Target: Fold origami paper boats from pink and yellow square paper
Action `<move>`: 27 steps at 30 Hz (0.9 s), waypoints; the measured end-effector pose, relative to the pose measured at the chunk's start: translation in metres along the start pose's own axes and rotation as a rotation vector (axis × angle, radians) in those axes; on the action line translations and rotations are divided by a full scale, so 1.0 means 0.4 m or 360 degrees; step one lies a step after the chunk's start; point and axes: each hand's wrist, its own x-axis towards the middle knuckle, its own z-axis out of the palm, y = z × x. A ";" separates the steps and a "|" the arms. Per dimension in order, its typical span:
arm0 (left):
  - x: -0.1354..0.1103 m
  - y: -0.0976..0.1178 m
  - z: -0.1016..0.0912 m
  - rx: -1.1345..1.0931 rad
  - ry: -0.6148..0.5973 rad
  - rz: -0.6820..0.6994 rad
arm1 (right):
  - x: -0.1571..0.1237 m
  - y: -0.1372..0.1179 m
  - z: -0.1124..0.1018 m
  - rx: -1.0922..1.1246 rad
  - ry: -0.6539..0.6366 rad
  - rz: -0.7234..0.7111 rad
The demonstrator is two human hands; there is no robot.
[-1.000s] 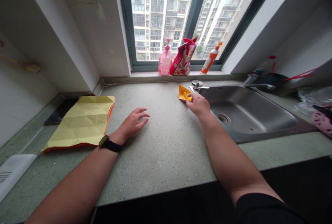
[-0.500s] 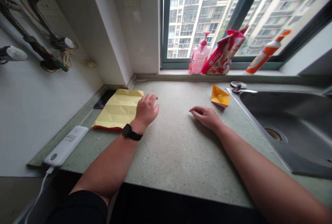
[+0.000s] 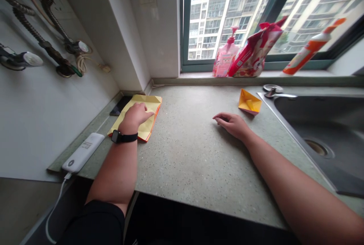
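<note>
My left hand (image 3: pixel 135 116), with a black watch on the wrist, rests on top of a stack of creased yellow paper sheets (image 3: pixel 148 104) at the left of the green counter (image 3: pixel 193 154); its fingers are bent down onto the top sheet. My right hand (image 3: pixel 233 124) lies on the bare counter in the middle, fingers loosely stretched, holding nothing. A folded orange-yellow paper shape (image 3: pixel 249 102) sits a short way beyond the right hand, next to the sink.
A steel sink (image 3: pixel 327 131) fills the right side. A pink soap bottle (image 3: pixel 225 55), a red bag (image 3: pixel 254 53) and an orange-capped bottle (image 3: pixel 309 50) stand on the window ledge. A white power bank (image 3: pixel 83 152) and a dark phone (image 3: pixel 121 105) lie at the left edge.
My left hand moved left from the counter onto the yellow sheets. My right hand let go of the folded paper shape and drew back to the middle. The view swung left.
</note>
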 end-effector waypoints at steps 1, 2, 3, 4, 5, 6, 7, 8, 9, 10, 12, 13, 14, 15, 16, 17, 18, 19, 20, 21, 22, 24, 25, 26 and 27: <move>-0.006 0.000 -0.010 -0.0067 0.0002 0.0052 | 0.001 0.001 -0.001 0.0004 0.0002 0.0002; -0.014 -0.002 -0.021 -0.0132 0.0000 0.0116 | 0.001 0.003 -0.002 0.0006 0.0003 0.0004; -0.024 -0.004 -0.032 -0.0184 -0.0019 0.0189 | 0.001 0.005 -0.003 0.0007 0.0002 0.0004; -0.037 -0.008 -0.041 -0.0214 -0.0063 0.0277 | 0.002 0.007 -0.003 0.0007 0.0000 0.0002; -0.052 -0.015 -0.049 -0.0229 -0.0128 0.0381 | 0.002 0.008 -0.002 0.0008 -0.0001 -0.0002; -0.068 -0.026 -0.054 -0.0234 -0.0201 0.0485 | 0.003 0.010 -0.002 0.0012 -0.0001 -0.0005; -0.084 -0.040 -0.058 -0.0235 -0.0278 0.0598 | 0.003 0.011 -0.001 0.0016 -0.0002 -0.0005; -0.100 -0.059 -0.060 -0.0256 -0.0348 0.0696 | 0.004 0.012 0.000 0.0019 -0.0004 -0.0004; -0.115 -0.081 -0.060 -0.0291 -0.0380 0.0744 | 0.005 0.013 0.001 0.0021 -0.0007 -0.0001; -0.127 -0.106 -0.060 -0.0312 -0.0406 0.0768 | 0.005 0.012 0.001 0.0023 -0.0012 0.0002; -0.145 -0.154 -0.057 -0.0324 -0.0433 0.0750 | 0.007 0.010 0.001 0.0024 -0.0016 0.0008; -0.150 -0.175 -0.056 -0.0324 -0.0436 0.0734 | 0.007 0.009 0.001 0.0022 -0.0015 0.0012; -0.152 -0.191 -0.054 -0.0323 -0.0445 0.0735 | 0.008 0.007 0.001 0.0020 -0.0013 0.0014; -0.154 -0.203 -0.052 -0.0322 -0.0457 0.0748 | 0.008 0.006 0.000 0.0018 -0.0010 0.0016; -0.154 -0.210 -0.051 -0.0321 -0.0463 0.0765 | 0.008 0.005 0.000 0.0017 -0.0008 0.0016; -0.155 -0.213 -0.050 -0.0319 -0.0466 0.0787 | 0.008 0.005 0.000 0.0018 -0.0009 0.0014; -0.155 -0.212 -0.049 -0.0315 -0.0465 0.0807 | 0.007 0.005 0.000 0.0020 -0.0011 0.0010; -0.155 -0.209 -0.049 -0.0309 -0.0460 0.0818 | 0.007 0.005 0.000 0.0023 -0.0016 0.0007; -0.155 -0.205 -0.049 -0.0301 -0.0456 0.0820 | 0.007 0.005 -0.001 0.0024 -0.0024 0.0006; -0.155 -0.201 -0.050 -0.0292 -0.0459 0.0814 | 0.007 0.005 -0.001 0.0023 -0.0033 0.0007; -0.156 -0.197 -0.051 -0.0282 -0.0465 0.0800 | 0.007 0.005 -0.001 0.0021 -0.0042 0.0010; -0.156 -0.191 -0.053 -0.0264 -0.0491 0.0766 | 0.007 0.004 -0.001 0.0018 -0.0052 0.0020; -0.155 -0.190 -0.054 -0.0260 -0.0504 0.0749 | 0.007 0.004 -0.001 0.0018 -0.0053 0.0024; -0.153 -0.191 -0.053 -0.0260 -0.0519 0.0736 | 0.007 0.003 -0.002 0.0017 -0.0052 0.0027; -0.151 -0.192 -0.052 -0.0264 -0.0534 0.0724 | 0.007 0.002 -0.002 0.0015 -0.0050 0.0029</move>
